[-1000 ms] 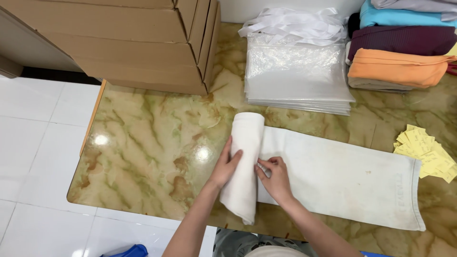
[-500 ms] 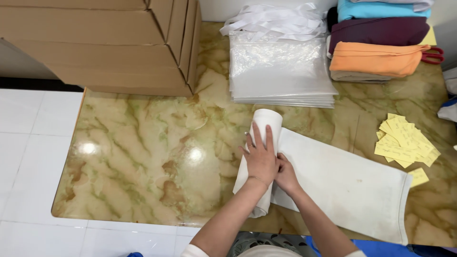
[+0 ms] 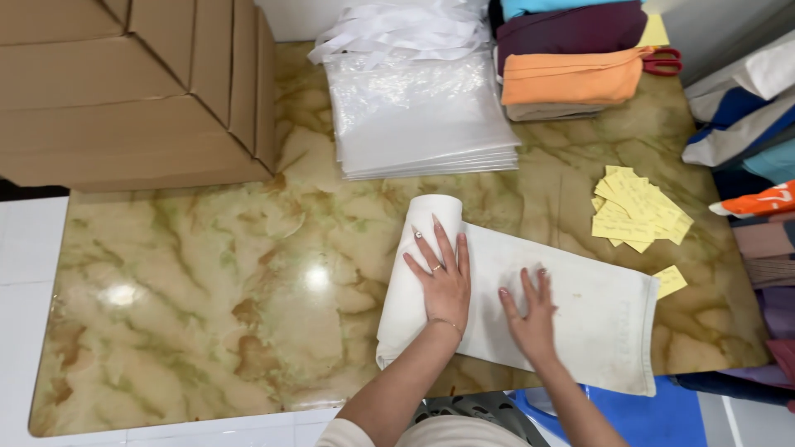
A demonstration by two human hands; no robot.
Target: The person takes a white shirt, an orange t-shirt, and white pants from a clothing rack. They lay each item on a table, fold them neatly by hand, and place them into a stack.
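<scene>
Head view looks straight down on a marbled table (image 3: pixel 207 273) in green and brown, where a white towel (image 3: pixel 571 306) lies partly rolled. Its rolled part (image 3: pixel 414 273) sits at the left end, running away from the person, and the flat part spreads to the right as far as the table's near edge. Left hand (image 3: pixel 443 277) lies palm down on top of the roll, fingers straight and spread, gripping nothing; a ring shows on one finger. Right hand (image 3: pixel 530 319) presses flat on the unrolled cloth just beside the roll, fingers also splayed and open, closed around nothing. Both hands touch the towel and are near each other but apart. Behind the towel, toward the far side of the table, sits a stack of clear plastic bags (image 3: pixel 418 112), with a heap of white strips (image 3: pixel 397 29) beyond it. Right of the bags is a pile of folded cloths (image 3: pixel 571 79), orange on top at the front, dark purple and blue behind, and red-handled scissors (image 3: pixel 662 60) rest just beside the orange one. Yellow paper slips (image 3: pixel 638 207) lie scattered on the table to the right of the towel, one slip near its far corner. Cardboard boxes (image 3: pixel 124 91) fill the far left corner. More folded fabric (image 3: pixel 745 124) in several colours stands at the right edge of the view.
</scene>
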